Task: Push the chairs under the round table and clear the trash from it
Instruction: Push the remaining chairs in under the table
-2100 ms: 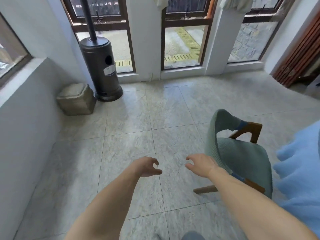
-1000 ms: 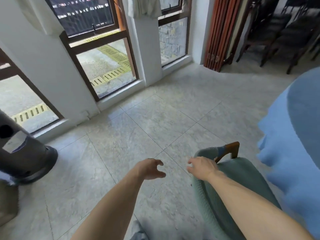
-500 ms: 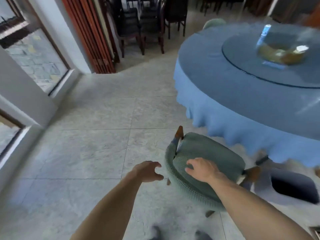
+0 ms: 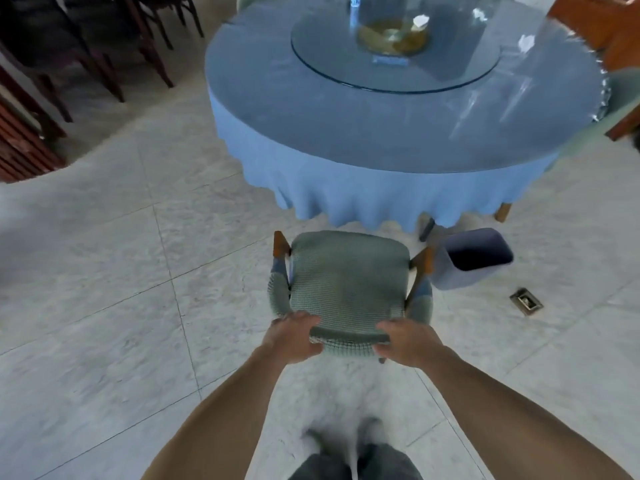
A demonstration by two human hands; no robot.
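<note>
A green padded chair (image 4: 348, 282) with wooden arms stands in front of me, its seat facing the round table (image 4: 381, 133). My left hand (image 4: 294, 337) grips the left end of its backrest top and my right hand (image 4: 405, 342) grips the right end. The chair's front sits a short gap from the blue tablecloth's hem. On the table's glass turntable (image 4: 446, 69) sit a bowl-like dish (image 4: 391, 38), a blue bottle (image 4: 354, 8) and white crumpled scraps (image 4: 419, 20). Another white scrap (image 4: 526, 41) lies farther right.
A blue waste bin (image 4: 471, 258) stands on the floor right of the chair, by the table's edge. A small floor socket plate (image 4: 526, 301) lies beyond it. Dark wooden chairs (image 4: 86, 39) are stacked at the back left. Another green chair (image 4: 620, 98) sits at the table's right.
The view swung from the windows round to the table. The chair has turned to face the table, and both my hands have closed on its backrest; before, only the right touched it.
</note>
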